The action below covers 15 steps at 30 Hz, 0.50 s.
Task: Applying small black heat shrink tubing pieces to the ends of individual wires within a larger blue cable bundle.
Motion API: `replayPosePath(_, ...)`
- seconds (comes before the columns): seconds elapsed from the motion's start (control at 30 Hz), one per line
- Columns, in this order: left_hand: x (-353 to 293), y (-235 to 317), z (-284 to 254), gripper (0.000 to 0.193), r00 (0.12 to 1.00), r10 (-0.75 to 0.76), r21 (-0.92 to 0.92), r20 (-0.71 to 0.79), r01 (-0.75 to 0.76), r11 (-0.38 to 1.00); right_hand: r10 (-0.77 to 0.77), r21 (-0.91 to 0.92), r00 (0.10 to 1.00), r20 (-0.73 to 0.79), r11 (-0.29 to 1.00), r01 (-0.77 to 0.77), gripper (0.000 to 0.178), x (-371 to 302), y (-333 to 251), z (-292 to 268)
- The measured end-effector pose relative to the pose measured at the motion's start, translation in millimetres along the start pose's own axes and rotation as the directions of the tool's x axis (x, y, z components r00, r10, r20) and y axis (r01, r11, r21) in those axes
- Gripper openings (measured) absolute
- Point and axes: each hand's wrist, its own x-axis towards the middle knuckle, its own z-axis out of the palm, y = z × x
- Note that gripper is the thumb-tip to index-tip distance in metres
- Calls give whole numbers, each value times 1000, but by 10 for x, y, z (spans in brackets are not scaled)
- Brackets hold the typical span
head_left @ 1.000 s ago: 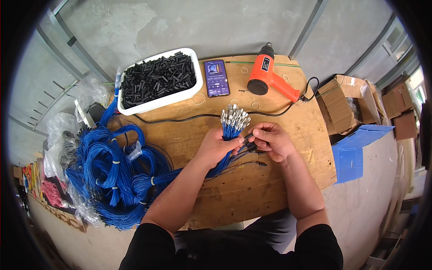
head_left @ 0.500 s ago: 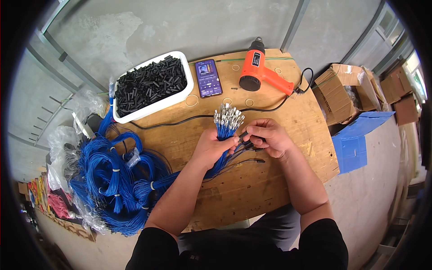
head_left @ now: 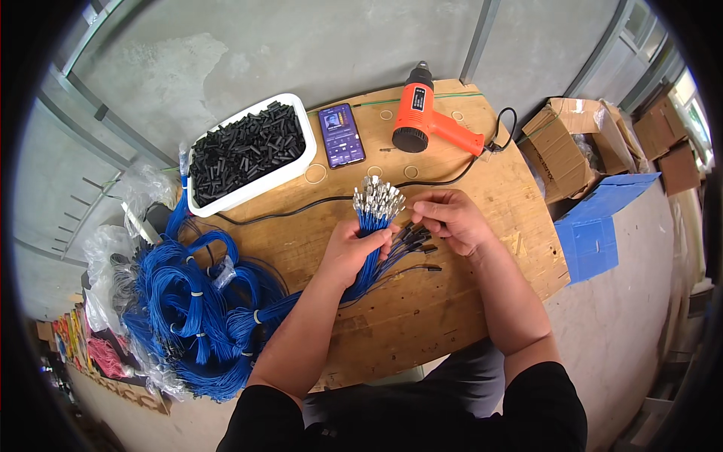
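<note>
Left hand (head_left: 348,252) closes firmly around the blue wire bundle (head_left: 369,226); right hand (head_left: 452,218) pinches one wire's black-sleeved end (head_left: 413,232). Sleeves likely seat best singly, bundle steady.

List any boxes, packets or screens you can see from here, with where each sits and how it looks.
Phone: flat on the wooden table between the white tray and the orange heat gun, lit purple screen.
Cardboard box: right of the table, brown, flaps open, clear plastic inside.
Blue box: just below it, flattened, bright blue.
More brown boxes: far right, closed.
Plastic bags: left edge, clear and crumpled.
</note>
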Motion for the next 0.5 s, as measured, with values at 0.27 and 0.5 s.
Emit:
replayPosePath(0.27,3,-13,63,21,994,-50,187,99,31,982,-90,-23,994,65,996,91,15,28,168,107)
replayPosePath(0.5,28,-35,104,12,999,-5,257,45,-7,966,-244,-257,970,10,937,239,10,-92,173,380)
